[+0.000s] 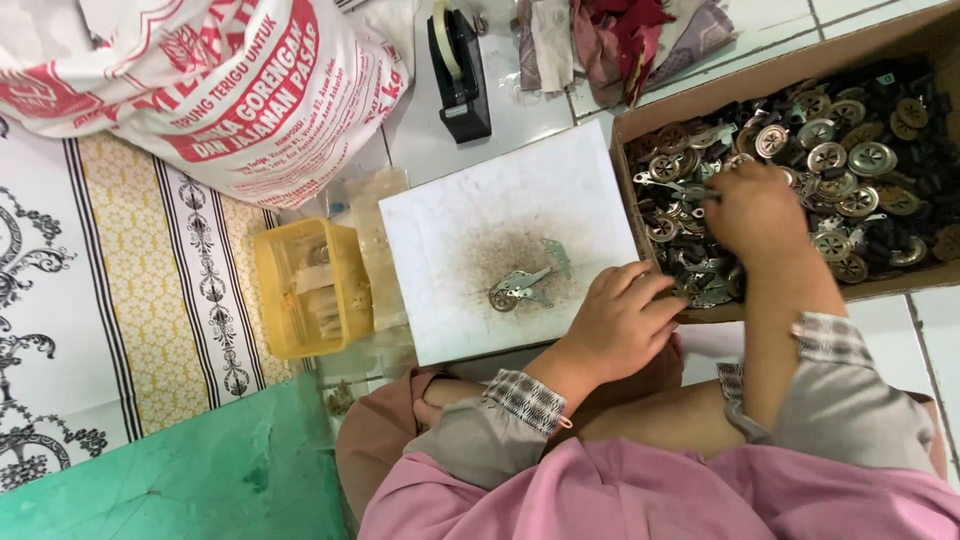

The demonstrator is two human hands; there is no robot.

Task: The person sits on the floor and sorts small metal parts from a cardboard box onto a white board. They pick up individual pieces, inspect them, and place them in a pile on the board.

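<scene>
Parts sorting on the floor, both hands at the box

Right hand (752,208) is down in the cardboard box (640,125), fingers curled into the pile of round metal parts (850,160); can't tell whether it's actually got one pinched. Left hand (622,318) rests loosely curled at the box's near-left corner, probably steadying it, holding nothing I can see. Just left of the box sits a white board (470,220) with a few flat metal pieces (525,282) laid out, handy for both hands. Yellow tub (305,290) is further left.
</scene>
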